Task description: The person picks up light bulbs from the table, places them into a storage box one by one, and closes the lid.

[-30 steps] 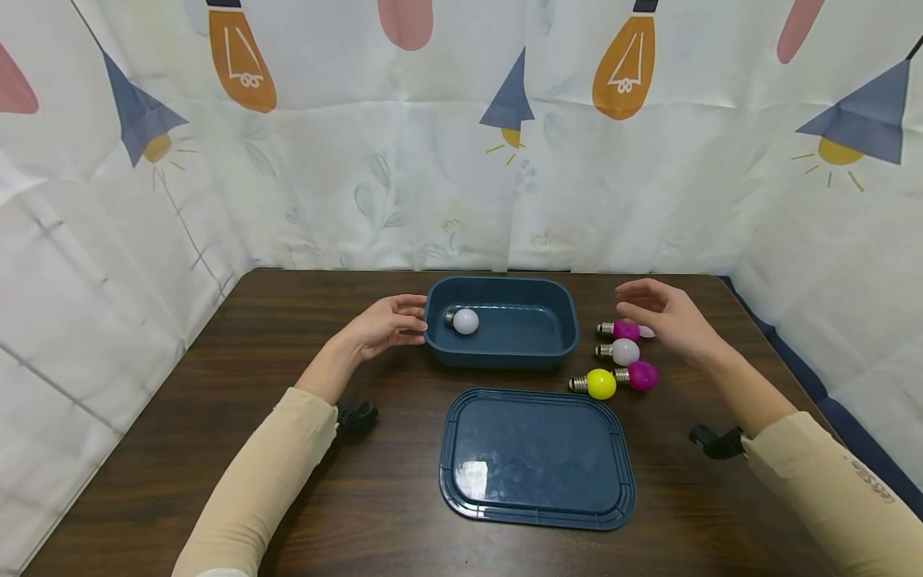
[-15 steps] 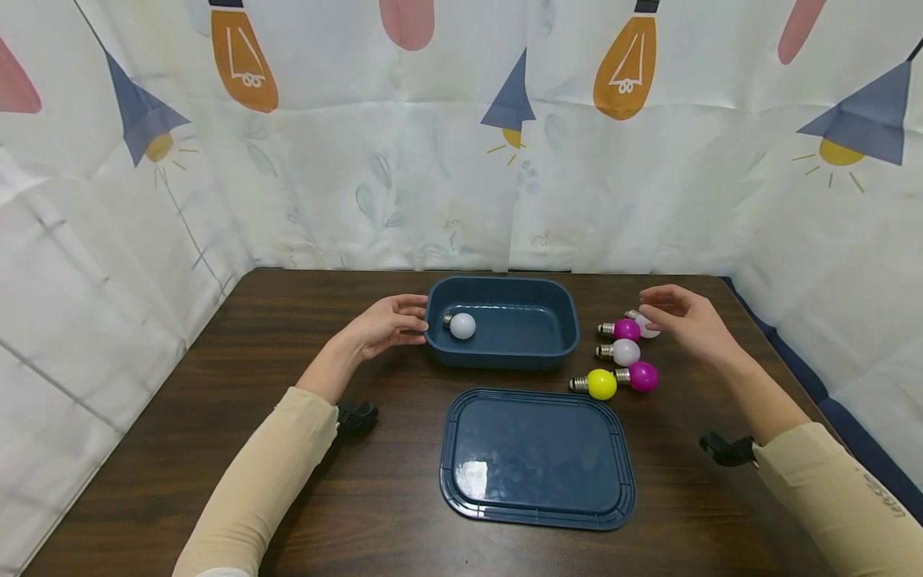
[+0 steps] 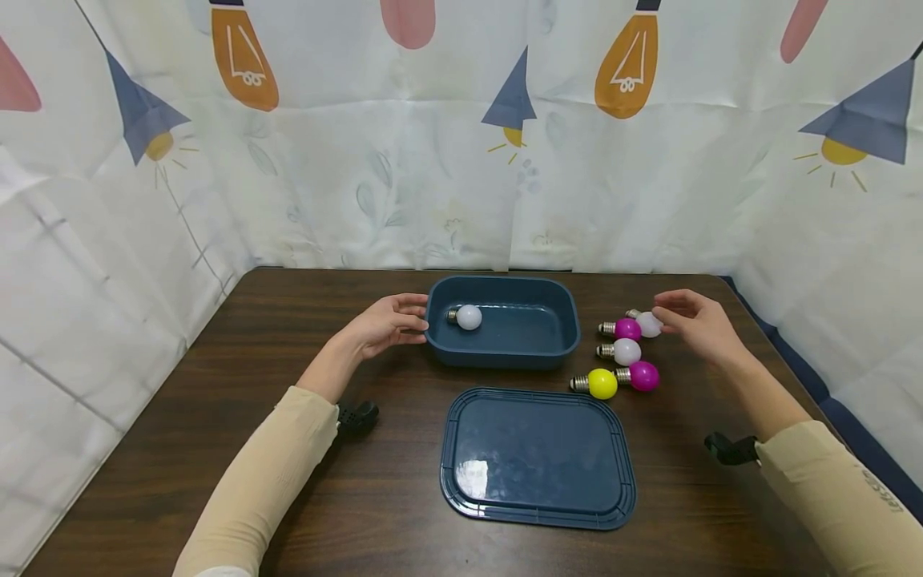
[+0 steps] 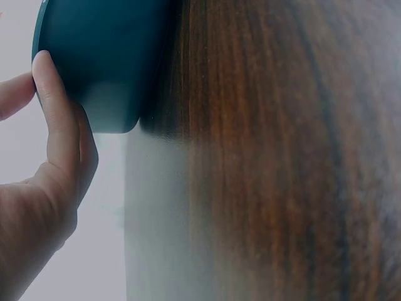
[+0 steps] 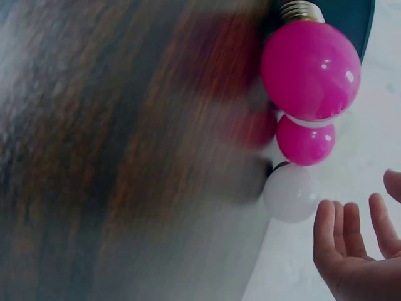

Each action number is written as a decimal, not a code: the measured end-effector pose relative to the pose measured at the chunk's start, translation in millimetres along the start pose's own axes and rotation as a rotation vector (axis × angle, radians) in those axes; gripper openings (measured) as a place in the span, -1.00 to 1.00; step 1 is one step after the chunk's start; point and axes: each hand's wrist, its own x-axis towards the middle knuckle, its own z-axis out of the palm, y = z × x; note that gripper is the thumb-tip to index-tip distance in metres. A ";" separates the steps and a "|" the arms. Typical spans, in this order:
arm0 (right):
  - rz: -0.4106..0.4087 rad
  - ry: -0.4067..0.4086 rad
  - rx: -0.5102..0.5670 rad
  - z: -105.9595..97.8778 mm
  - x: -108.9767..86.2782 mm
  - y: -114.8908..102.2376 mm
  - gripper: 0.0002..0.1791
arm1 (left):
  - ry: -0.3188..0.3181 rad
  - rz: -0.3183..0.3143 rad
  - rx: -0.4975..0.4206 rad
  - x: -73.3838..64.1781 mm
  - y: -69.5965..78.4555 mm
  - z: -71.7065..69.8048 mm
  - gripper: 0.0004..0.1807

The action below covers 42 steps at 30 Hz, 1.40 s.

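Observation:
My left hand (image 3: 384, 325) touches the left end of a dark blue plastic bin (image 3: 505, 360) with fairly straight fingers; the left wrist view has the fingertips against its wall. Inside the bin lies one white light bulb (image 3: 469, 317). My right hand (image 3: 696, 322) holds nothing and hovers at the far end of a loose group of bulbs. Its relaxed fingers are close to a white bulb (image 5: 292, 193); whether they touch cannot be told. Nearer me in that group are a magenta bulb (image 3: 627, 329), another white bulb (image 3: 626, 351), a second magenta bulb (image 3: 644, 376) and a yellow bulb (image 3: 602, 384).
A flat dark blue lid (image 3: 539, 458) lies on the brown wooden table (image 3: 303, 513) in front of the bin. A white printed curtain (image 3: 447, 184) stands behind the table and along its sides.
My right hand has drawn back to the right, uncovering the far white bulb. In the bin the white bulb has rocked slightly left, then right. My left hand has stayed put.

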 end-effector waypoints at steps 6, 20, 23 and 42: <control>0.032 0.014 -0.004 -1.1 2.0 2.4 -0.34 | -0.006 -0.002 0.001 -1.3 1.5 1.2 -0.25; 0.113 -0.034 -0.012 -1.6 13.7 15.7 -0.27 | -0.007 0.001 0.004 -0.3 1.7 1.3 -0.25; 0.122 -0.055 -0.036 -1.5 15.5 16.9 -0.25 | -0.005 0.003 0.006 0.5 1.1 1.0 -0.25; 0.131 -0.119 -0.086 7.3 24.7 19.2 -0.26 | -0.002 -0.003 -0.003 -2.4 1.9 2.3 -0.25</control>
